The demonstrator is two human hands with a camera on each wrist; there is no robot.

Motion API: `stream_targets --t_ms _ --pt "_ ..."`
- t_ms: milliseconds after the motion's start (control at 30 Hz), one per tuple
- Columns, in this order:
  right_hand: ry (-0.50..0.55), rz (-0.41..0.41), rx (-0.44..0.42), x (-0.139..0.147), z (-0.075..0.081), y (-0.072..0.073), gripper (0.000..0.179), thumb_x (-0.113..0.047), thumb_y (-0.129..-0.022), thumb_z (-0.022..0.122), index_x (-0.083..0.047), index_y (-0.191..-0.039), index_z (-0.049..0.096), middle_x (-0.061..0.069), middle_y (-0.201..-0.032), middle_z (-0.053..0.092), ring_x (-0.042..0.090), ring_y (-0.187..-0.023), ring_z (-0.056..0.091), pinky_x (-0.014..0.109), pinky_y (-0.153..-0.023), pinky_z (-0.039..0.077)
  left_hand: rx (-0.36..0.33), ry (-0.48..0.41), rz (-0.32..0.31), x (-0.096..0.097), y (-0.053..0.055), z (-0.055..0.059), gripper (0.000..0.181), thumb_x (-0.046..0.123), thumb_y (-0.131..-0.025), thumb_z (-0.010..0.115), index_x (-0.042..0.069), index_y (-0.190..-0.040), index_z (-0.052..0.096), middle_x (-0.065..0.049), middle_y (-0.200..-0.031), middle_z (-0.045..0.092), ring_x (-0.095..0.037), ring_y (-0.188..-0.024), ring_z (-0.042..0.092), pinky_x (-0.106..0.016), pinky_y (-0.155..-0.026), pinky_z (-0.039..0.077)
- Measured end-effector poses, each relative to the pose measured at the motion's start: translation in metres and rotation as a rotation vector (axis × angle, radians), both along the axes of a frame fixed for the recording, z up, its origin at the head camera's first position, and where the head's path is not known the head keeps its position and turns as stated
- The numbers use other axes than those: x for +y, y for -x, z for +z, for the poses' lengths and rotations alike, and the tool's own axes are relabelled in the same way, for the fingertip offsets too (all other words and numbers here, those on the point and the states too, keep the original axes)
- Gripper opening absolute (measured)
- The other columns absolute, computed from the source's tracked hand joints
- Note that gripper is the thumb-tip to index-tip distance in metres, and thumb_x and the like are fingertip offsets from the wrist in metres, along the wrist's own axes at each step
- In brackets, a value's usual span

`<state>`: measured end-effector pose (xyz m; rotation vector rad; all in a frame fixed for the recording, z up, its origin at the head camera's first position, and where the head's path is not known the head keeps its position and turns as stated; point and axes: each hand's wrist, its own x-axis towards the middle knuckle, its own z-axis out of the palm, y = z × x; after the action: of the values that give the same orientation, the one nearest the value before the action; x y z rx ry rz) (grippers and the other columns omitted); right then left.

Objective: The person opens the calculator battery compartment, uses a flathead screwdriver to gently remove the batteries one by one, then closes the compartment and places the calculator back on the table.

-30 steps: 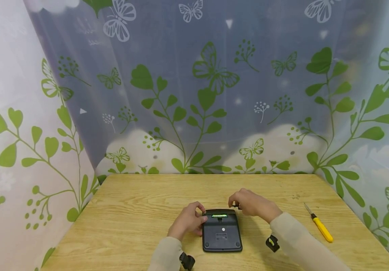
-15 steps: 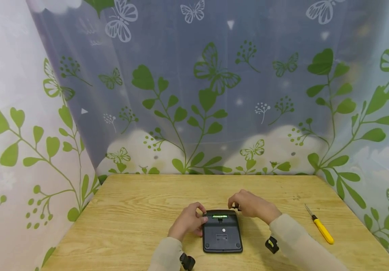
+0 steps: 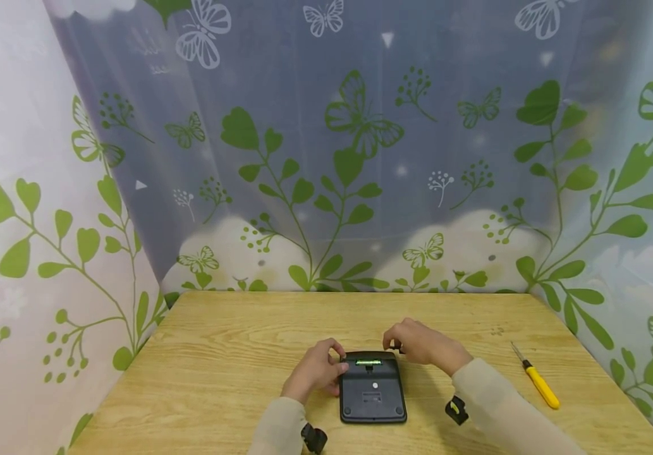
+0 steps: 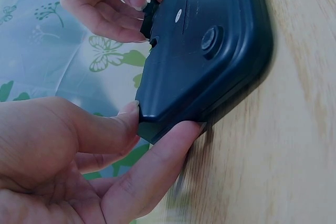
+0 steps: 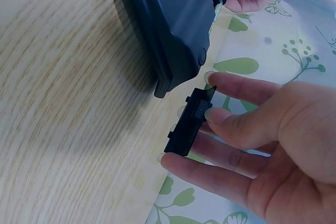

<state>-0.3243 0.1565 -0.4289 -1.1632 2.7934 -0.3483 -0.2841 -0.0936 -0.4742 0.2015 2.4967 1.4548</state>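
A black desk calculator (image 3: 373, 407) lies underside up on the table, its rubber feet and a small round white sticker showing. Near its far edge, a green battery (image 3: 368, 363) sits in the uncovered slot. My left hand (image 3: 316, 371) pinches the calculator's far left corner between thumb and fingers; the left wrist view shows this grip close up. Just off the far right corner, my right hand (image 3: 421, 342) holds a small black battery cover (image 5: 190, 121) between thumb and fingers, apart from the calculator. The cover's tabbed side is seen in the right wrist view.
A yellow-handled screwdriver (image 3: 542, 387) lies to the right on the wooden table (image 3: 235, 328), beyond my right forearm. A patterned curtain (image 3: 280, 189) with leaves and butterflies stands behind the table's far edge and along both sides.
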Motion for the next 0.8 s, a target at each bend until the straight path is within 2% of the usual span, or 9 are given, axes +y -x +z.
stream_targets --t_ms 800 --pt "-0.013 -0.01 -0.017 -0.0018 0.0001 0.0013 0.04 0.023 -0.086 0.062 -0.008 -0.106 0.077 0.009 -0.102 0.076 0.025 -0.09 0.071 0.035 -0.077 0.063 -0.014 -0.013 0.008 0.0004 0.0003 0.0 0.02 0.004 -0.098 0.068 0.002 -0.116 0.059 -0.012 -0.088 0.062 -0.022 -0.062 0.068 -0.035 -0.053 0.064"
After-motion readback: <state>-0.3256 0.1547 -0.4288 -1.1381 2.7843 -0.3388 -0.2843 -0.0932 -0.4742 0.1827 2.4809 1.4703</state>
